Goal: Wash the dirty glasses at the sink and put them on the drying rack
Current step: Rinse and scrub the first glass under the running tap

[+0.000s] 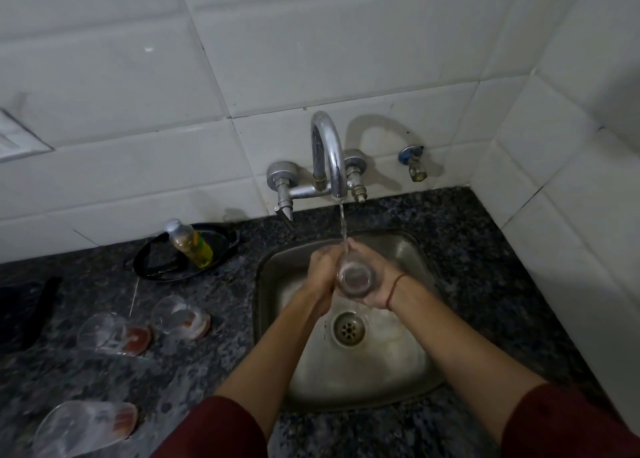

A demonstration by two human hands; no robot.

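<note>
the glass [354,277] is held over the sink [398,371] just under the stream from the tap [329,153], with the right hand [379,279] curled round its right side and the left hand [322,270] wrapped against its left, so neither hand is the nearer. its long axis is tilted, one round end turned up toward the camera and the other toward the tap; which end is the mouth cannot be told. three dirty glasses [114,334] are seen lying on their sides on the counter [207,371], on the left hand's side.
</note>
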